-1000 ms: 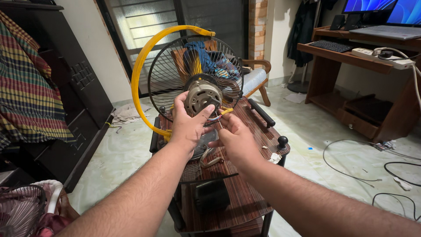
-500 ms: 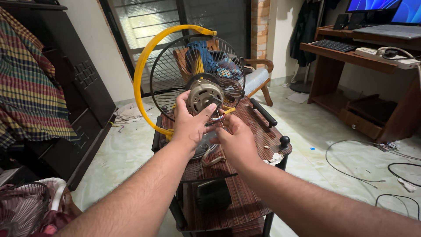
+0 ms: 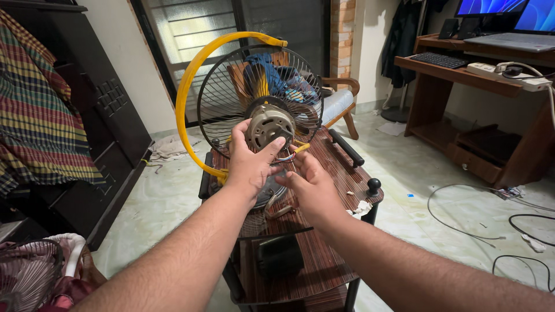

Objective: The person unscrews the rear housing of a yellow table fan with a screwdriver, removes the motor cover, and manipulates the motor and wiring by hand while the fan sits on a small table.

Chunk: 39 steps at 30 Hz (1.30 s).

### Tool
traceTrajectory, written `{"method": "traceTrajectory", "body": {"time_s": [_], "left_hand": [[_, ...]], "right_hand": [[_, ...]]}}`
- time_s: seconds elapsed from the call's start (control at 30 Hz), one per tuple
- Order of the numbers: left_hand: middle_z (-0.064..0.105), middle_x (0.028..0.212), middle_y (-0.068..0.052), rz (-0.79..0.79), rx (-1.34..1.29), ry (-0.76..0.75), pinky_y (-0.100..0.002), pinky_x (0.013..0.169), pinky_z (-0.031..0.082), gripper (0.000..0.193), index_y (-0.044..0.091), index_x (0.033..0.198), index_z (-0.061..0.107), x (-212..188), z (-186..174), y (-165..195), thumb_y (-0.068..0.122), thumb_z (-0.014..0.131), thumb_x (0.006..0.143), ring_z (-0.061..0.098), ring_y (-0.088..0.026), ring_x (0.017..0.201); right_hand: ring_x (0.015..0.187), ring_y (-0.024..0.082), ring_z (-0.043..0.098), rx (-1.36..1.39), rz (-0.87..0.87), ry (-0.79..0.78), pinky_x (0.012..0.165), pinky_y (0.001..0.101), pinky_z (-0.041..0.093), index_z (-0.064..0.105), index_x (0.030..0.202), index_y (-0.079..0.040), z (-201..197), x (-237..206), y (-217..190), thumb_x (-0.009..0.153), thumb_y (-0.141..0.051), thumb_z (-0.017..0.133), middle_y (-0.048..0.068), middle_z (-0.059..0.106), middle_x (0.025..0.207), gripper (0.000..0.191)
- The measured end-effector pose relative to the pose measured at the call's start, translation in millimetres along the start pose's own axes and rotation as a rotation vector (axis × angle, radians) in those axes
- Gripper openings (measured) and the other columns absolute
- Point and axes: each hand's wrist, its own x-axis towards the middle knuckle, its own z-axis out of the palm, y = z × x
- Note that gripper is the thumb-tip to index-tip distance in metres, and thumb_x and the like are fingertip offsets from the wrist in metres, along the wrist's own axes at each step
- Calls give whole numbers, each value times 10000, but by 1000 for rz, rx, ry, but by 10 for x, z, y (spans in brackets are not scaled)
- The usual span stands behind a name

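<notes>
A fan with a yellow frame and a black wire guard stands on a small wooden trolley table. Its bare grey motor faces me. My left hand grips the motor from below, thumb on its left edge and fingers on its right. My right hand sits just below and right of the motor, fingers pinched at the coloured wires coming out of it.
A black box-shaped part lies on the table's near end. A black knob stands at its right edge. A dark cabinet is at left, a wooden desk with a keyboard at right, cables on the floor, another fan guard at lower left.
Both hands stayed at the motor; my left fingers shifted a little on its rim. The view tilted slightly.
</notes>
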Motion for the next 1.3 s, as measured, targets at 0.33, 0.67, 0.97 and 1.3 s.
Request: {"method": "traceTrajectory", "body": {"time_s": [0.33,0.67,0.97,1.3], "left_hand": [[381,1402,-59,4,0,0,-440,805,681,713,215,1385,385,-8,-8,-3,167,792,801,628,-247,1190],[385,1401,-58,9,63,7,-429,802,680,720,219,1391,379,-18,-7,28,194,792,803,634,-243,1182],[375,1398,-48,21,114,26,-391,750,693,726,219,1391,390,-7,5,17,214,804,795,617,-233,1196],[361,1412,-49,16,111,23,-400,743,695,754,221,1406,387,-12,-10,19,214,812,783,603,-248,1219]], "right_hand": [[1126,173,705,65,-67,4,594,219,478,284,1566,-80,-52,64,232,970,-71,499,93,487,1565,633],[1152,195,702,66,-57,7,520,208,455,252,1572,-128,-70,-20,154,968,-78,476,73,420,1618,646],[1118,162,720,-189,91,88,520,255,472,367,1584,-227,-531,-236,206,965,-155,504,3,419,1588,639],[730,255,788,-866,347,-120,771,370,631,485,1468,-178,-1340,208,-75,935,-46,532,43,649,1414,551]]}}
